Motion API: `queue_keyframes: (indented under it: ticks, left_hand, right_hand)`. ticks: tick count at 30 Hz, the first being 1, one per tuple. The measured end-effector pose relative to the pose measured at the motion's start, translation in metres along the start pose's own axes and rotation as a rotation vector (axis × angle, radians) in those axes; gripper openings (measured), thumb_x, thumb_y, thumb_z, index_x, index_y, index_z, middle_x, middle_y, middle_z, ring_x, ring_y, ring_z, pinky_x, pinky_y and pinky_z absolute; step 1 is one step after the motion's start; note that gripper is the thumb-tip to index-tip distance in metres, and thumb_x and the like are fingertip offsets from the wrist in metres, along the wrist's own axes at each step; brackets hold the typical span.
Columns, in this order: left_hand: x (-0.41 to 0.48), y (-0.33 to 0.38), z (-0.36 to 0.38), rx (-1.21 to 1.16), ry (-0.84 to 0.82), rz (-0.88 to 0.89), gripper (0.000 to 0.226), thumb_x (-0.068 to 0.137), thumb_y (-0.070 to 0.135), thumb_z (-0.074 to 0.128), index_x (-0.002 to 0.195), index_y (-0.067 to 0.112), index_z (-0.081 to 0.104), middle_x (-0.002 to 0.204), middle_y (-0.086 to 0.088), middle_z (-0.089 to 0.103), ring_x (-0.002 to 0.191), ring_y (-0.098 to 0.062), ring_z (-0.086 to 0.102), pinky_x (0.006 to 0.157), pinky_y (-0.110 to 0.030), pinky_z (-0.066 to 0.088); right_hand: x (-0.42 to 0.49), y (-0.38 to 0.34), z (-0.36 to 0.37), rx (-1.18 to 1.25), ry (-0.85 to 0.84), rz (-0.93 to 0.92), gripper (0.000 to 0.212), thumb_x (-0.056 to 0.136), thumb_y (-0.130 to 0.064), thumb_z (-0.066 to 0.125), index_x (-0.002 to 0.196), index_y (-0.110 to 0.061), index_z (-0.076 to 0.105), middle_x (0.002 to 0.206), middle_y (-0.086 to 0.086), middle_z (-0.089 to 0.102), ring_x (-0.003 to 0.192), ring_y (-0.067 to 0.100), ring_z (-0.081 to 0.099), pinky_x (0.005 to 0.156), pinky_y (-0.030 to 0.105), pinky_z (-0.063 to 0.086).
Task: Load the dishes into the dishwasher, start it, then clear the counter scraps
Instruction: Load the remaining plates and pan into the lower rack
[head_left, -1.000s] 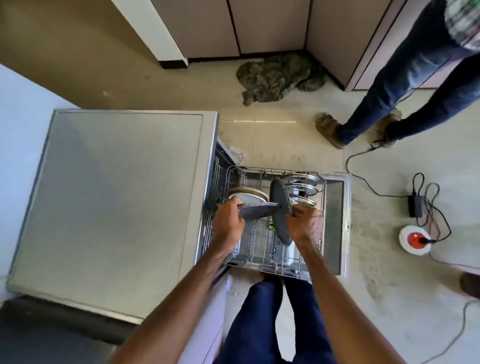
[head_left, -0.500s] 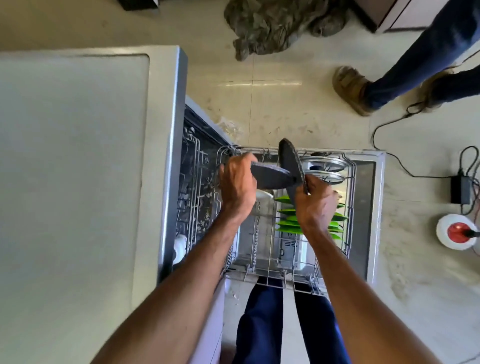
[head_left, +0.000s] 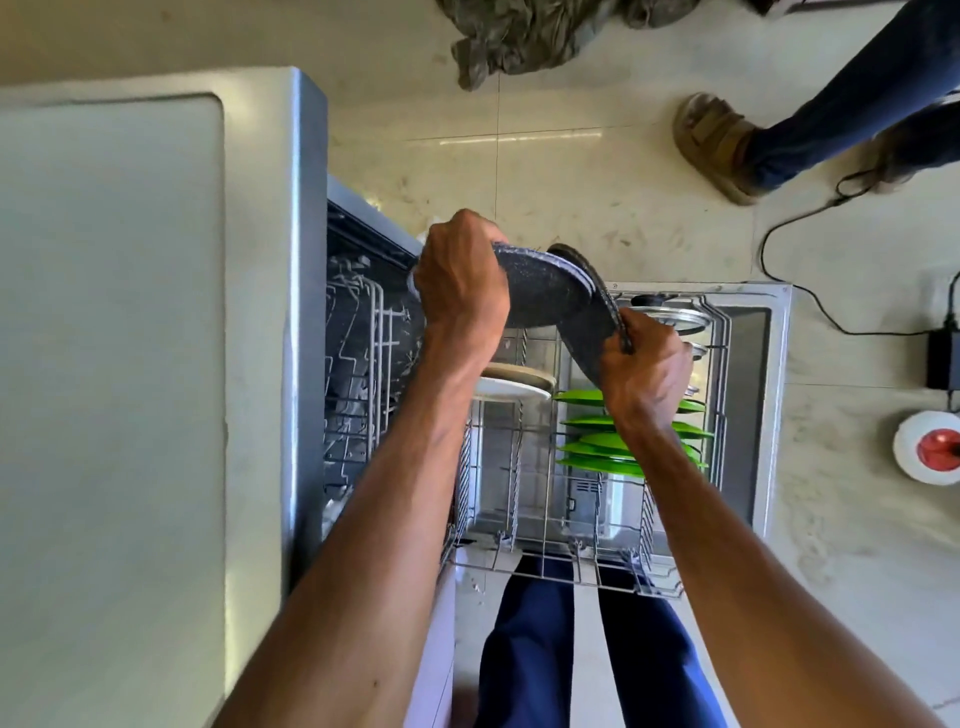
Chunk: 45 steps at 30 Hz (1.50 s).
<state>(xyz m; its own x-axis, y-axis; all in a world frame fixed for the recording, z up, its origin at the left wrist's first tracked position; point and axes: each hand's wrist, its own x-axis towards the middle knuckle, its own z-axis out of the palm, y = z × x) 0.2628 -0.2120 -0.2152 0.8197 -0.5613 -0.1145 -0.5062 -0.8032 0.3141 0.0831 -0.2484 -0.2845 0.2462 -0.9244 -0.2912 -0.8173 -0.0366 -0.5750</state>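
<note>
Both hands are up higher over the dishwasher rack now. The left hand has its fingers clamped round the flat dark plate, the right hand round the tilted dark plate.

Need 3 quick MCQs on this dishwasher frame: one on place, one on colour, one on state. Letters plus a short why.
1. Where are the green plates?
A. on the floor
B. upright in the pulled-out rack
C. on top of the dishwasher

2. What colour is the plate in the left hand?
A. white
B. green
C. dark grey, speckled

3. The right hand is:
A. gripping a second plate by its rim
B. lying flat on the rack
C. hanging empty

Answers:
1 B: the green plates stand on edge in the rack's slots, below the right hand.
2 C: its face is dark grey with fine pale specks.
3 A: the fingers curl over the rim above the rack.
</note>
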Motion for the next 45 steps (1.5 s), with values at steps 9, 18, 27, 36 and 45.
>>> queue_keyframes:
  ticks: [9,18,27,36,45]
  left_hand:
    - [-0.006,-0.027,0.057,0.029,-0.244,-0.077,0.029,0.099,-0.002,0.048,0.108,0.009,0.073,0.119,-0.012,0.07,0.101,-0.025,0.069,0.077,-0.041,0.059]
    - [-0.007,-0.043,0.089,0.083,-0.324,-0.091,0.029,0.098,-0.001,0.051,0.117,0.009,0.07,0.121,-0.013,0.068,0.098,-0.025,0.068,0.076,-0.036,0.059]
    - [0.002,-0.041,0.09,0.109,-0.294,-0.094,0.025,0.097,-0.001,0.053,0.112,0.009,0.07,0.121,-0.01,0.067,0.108,-0.025,0.065,0.081,-0.037,0.056]
    - [0.012,-0.037,0.09,0.091,-0.299,-0.091,0.023,0.097,-0.002,0.051,0.107,0.004,0.071,0.108,-0.01,0.07,0.095,-0.023,0.066,0.071,-0.029,0.052]
    - [0.005,-0.041,0.102,0.166,-0.309,-0.07,0.024,0.101,0.001,0.046,0.105,0.004,0.07,0.089,0.001,0.05,0.082,-0.013,0.048,0.07,-0.024,0.042]
  right_hand:
    - [0.001,0.015,0.009,-0.008,-0.064,0.031,0.016,0.09,-0.003,0.06,0.095,-0.009,0.074,0.083,0.005,0.074,0.046,-0.001,0.043,0.035,0.01,0.026]
    - [-0.002,0.031,0.004,-0.002,-0.112,0.013,0.019,0.088,-0.001,0.059,0.099,-0.007,0.074,0.09,0.013,0.077,0.047,-0.007,0.043,0.042,0.006,0.038]
    - [0.001,0.032,0.005,-0.038,-0.145,0.019,0.023,0.089,-0.004,0.062,0.107,-0.012,0.074,0.097,0.008,0.077,0.048,-0.001,0.05,0.035,0.007,0.029]
    - [0.003,0.033,0.003,-0.047,-0.141,-0.017,0.023,0.087,-0.003,0.062,0.104,-0.014,0.074,0.091,0.005,0.076,0.052,0.011,0.057,0.042,0.015,0.036]
    - [0.002,0.036,0.004,-0.026,-0.138,-0.023,0.022,0.087,0.0,0.062,0.1,-0.011,0.074,0.089,0.004,0.076,0.048,0.009,0.054,0.041,0.016,0.035]
